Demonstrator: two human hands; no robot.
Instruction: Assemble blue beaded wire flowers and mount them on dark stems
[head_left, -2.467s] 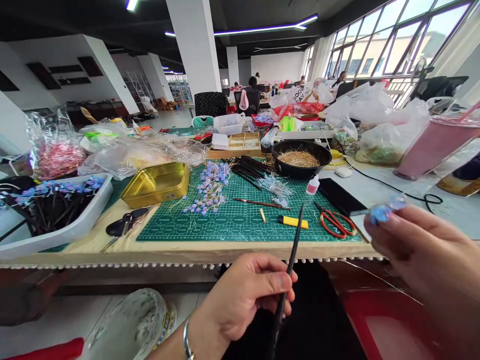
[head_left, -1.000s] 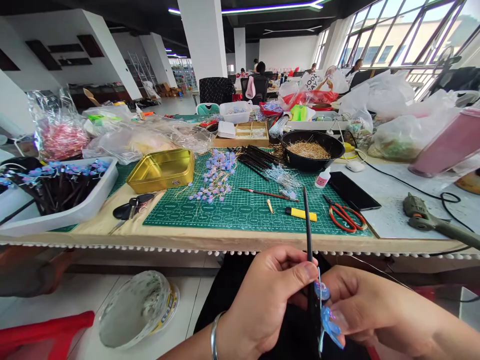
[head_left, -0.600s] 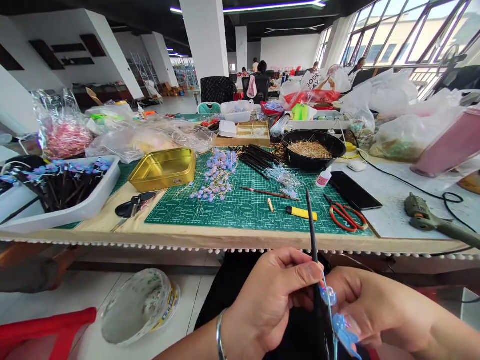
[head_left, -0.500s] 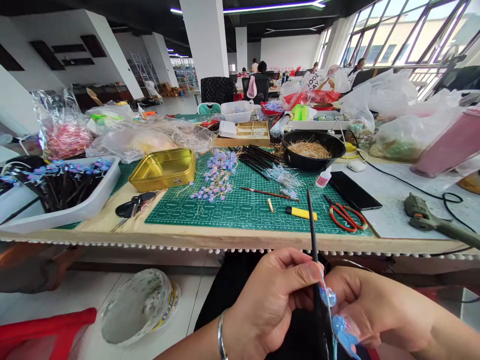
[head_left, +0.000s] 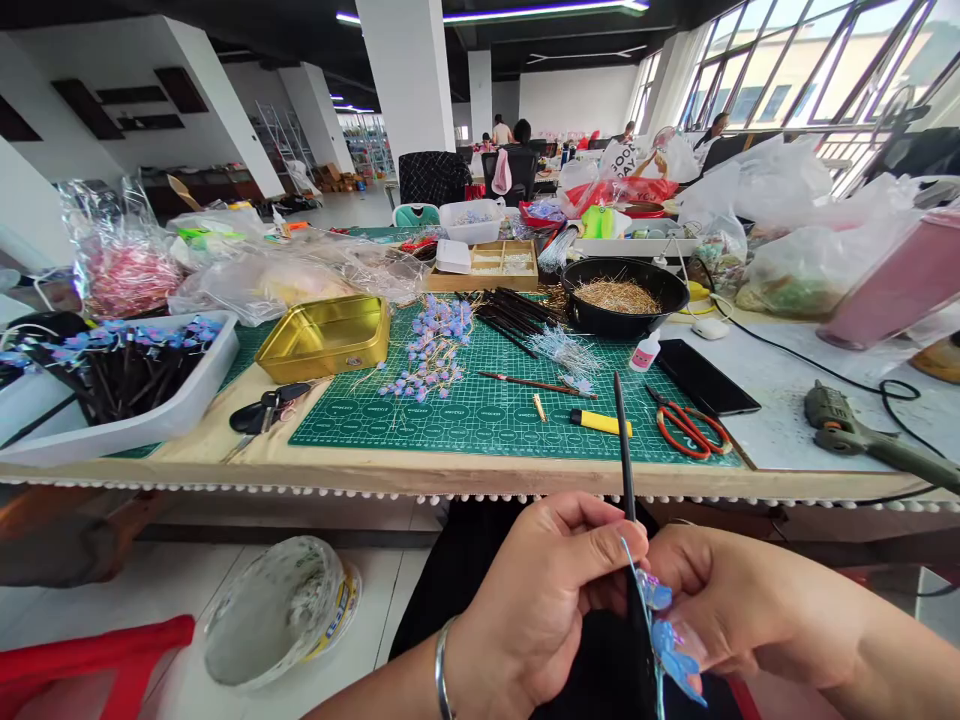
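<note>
In front of the table edge my left hand (head_left: 555,590) pinches a slim black hair stick (head_left: 625,440) between thumb and fingers. The stick stands nearly upright, its thin tip pointing up. A light-blue thread (head_left: 627,556) runs from under my left thumb down along the stick. Blue translucent flowers (head_left: 671,655) sit beside the stick's lower part. My right hand (head_left: 750,610) is closed around these flowers, its thumb against the lower one. Its other fingertips are partly hidden behind the stick and flowers.
On the green cutting mat (head_left: 450,435) lie blue flower sprigs (head_left: 435,350), black sticks (head_left: 517,315), a yellow lighter (head_left: 600,422) and red-handled scissors (head_left: 694,430). A glue gun (head_left: 847,420) and phone (head_left: 705,375) lie right. A tray (head_left: 187,400) of flowered sticks stands left; a bucket (head_left: 262,610) below.
The upper end of the blue thread has swung left, across the stick to my left thumb. The flowers have shifted slightly left, and my right hand has turned a little with them.
</note>
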